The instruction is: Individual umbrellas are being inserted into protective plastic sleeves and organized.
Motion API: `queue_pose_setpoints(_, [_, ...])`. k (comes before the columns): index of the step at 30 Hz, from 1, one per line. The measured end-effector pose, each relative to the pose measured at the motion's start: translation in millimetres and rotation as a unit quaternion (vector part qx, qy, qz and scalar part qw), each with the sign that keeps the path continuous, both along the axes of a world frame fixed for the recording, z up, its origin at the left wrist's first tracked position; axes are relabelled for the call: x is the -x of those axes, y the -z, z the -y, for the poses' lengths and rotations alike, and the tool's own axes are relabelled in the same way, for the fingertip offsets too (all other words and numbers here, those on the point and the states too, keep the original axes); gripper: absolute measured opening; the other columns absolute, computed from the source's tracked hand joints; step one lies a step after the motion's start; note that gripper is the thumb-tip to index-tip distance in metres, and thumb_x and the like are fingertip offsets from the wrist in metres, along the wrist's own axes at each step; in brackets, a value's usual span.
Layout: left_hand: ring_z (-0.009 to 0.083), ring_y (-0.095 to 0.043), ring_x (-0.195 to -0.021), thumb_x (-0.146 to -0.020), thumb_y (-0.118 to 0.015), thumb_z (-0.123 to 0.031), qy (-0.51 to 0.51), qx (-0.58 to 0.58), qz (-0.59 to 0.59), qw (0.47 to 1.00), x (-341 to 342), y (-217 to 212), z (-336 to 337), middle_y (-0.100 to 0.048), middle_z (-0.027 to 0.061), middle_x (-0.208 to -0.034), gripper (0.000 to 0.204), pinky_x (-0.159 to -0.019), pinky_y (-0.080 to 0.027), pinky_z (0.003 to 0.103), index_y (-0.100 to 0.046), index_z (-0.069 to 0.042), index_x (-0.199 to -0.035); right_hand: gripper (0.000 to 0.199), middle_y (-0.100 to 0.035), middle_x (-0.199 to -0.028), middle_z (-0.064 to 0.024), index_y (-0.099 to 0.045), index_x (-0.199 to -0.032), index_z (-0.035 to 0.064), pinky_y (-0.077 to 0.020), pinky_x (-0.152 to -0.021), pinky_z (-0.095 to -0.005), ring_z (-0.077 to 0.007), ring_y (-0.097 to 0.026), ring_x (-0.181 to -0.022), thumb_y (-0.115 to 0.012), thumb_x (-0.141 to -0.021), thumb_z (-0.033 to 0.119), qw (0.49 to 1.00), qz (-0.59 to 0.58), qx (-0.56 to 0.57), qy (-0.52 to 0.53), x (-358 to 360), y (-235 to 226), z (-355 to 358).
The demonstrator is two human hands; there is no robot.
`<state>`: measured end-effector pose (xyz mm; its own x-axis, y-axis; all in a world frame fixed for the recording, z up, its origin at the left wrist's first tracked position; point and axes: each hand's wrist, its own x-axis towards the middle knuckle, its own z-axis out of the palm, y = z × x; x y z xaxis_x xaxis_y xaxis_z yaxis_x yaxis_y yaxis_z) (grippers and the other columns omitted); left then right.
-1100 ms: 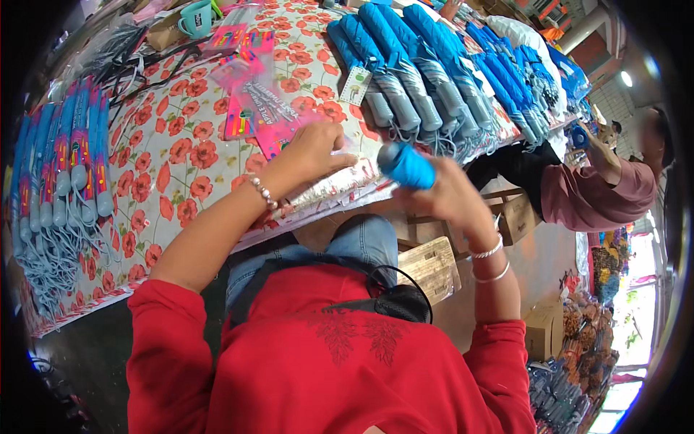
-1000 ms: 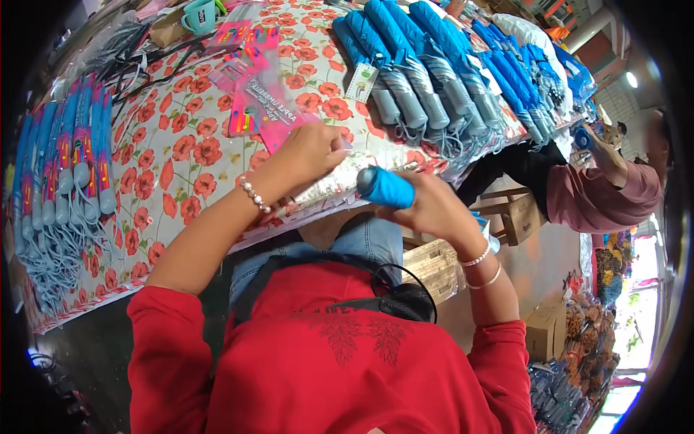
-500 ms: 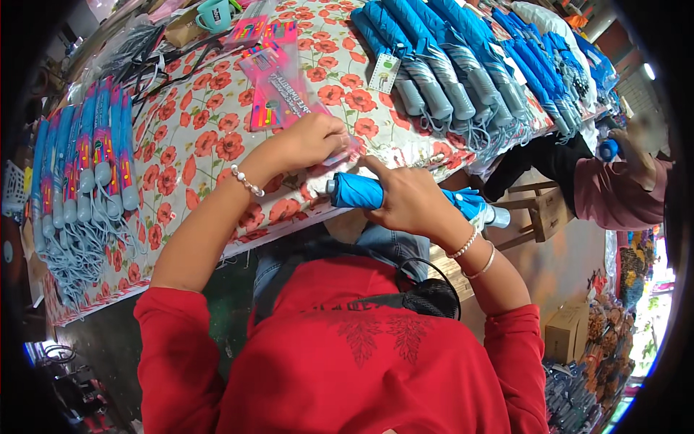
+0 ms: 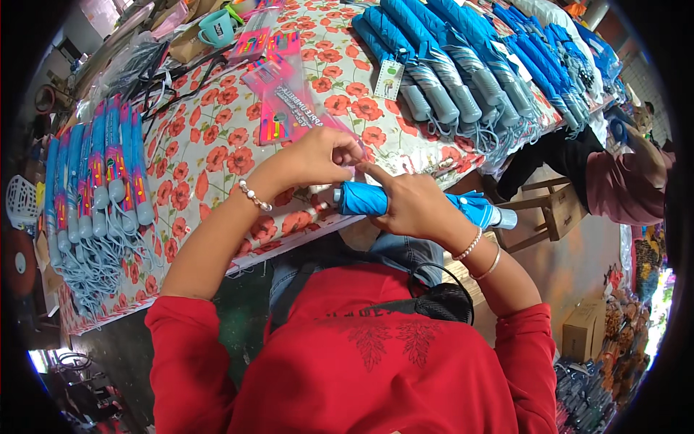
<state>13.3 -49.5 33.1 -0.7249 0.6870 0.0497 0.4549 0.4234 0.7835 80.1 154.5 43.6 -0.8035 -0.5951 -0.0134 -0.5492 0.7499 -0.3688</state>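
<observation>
My right hand (image 4: 416, 206) is wrapped round a folded blue umbrella (image 4: 363, 199) at the table's front edge. The umbrella lies sideways, its grey handle out to the right past my wrist and its tip end toward my left hand. My left hand (image 4: 312, 155) pinches the near end of a clear and pink printed plastic sleeve (image 4: 295, 105), which stretches away over the cloth. The fingertips of both hands almost meet at the sleeve's end. My right index finger points out toward it. The sleeve's mouth is mostly hidden by my fingers.
Sleeved blue umbrellas (image 4: 97, 173) with grey cords lie in a row at left. Unsleeved blue umbrellas (image 4: 448, 65) are piled at far right, with a tag (image 4: 389, 79). A teal mug (image 4: 216, 29) stands at the back. A wooden stool (image 4: 553, 213) and another person (image 4: 625, 181) are at right.
The scene has shifted slightly right and down in the picture. Both hands keep nearly the same grip, and the left fingers stay close to the right index finger.
</observation>
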Motion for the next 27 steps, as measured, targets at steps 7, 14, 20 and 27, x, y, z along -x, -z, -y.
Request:
queue_pose_setpoints(7, [0.0128,-0.059,-0.062,-0.069,-0.06,-0.005,-0.214,0.021,-0.124,0.969,-16,10,-5,-0.059,0.011,-0.062,0.013,-0.057,-0.047,0.029,-0.06,-0.001,-0.082,0.053,-0.062,-0.081,-0.0235,-0.055,-0.115,0.009,-0.0481,-0.066,-0.0464,-0.041,-0.06,-0.075,-0.065,-0.069,0.033,0.993,0.05,0.106,0.026,4,4,-4])
queue_pose_setpoints(14, [0.0363,-0.061,-0.07,-0.061,-0.056,0.001,-0.187,0.044,-0.166,0.967,-28,22,-3,-0.061,0.0207,-0.074,0.018,-0.064,-0.048,0.041,-0.062,0.0,-0.078,0.063,-0.062,-0.093,-0.0259,-0.044,-0.119,0.0005,-0.0476,-0.076,-0.0437,-0.0408,-0.061,-0.087,-0.07,-0.067,0.026,0.984,0.1,0.129,0.075,21,4,2])
queue_pose_setpoints(20, [0.0338,-0.061,-0.074,-0.076,-0.055,-0.006,-0.191,-0.059,-0.191,0.961,-26,10,5,-0.062,0.0201,-0.077,0.014,-0.066,-0.048,0.04,-0.063,0.002,-0.084,0.064,-0.062,-0.085,-0.0263,-0.042,-0.116,-0.0013,-0.0478,-0.073,-0.0463,-0.0435,-0.06,-0.082,-0.069,-0.064,0.027,0.989,0.054,0.054,0.125,29,0,2])
queue_pose_setpoints(27, [0.0274,-0.061,-0.068,-0.084,-0.059,-0.014,-0.203,-0.215,-0.24,0.925,-36,2,3,-0.062,0.0152,-0.074,0.018,-0.061,-0.048,0.035,-0.065,0.002,-0.085,0.076,-0.062,-0.08,-0.0264,-0.038,-0.122,-0.0074,-0.0486,-0.07,-0.0464,-0.0425,-0.061,-0.078,-0.068,-0.064,0.03,0.992,0.051,0.005,0.114,28,-3,12])
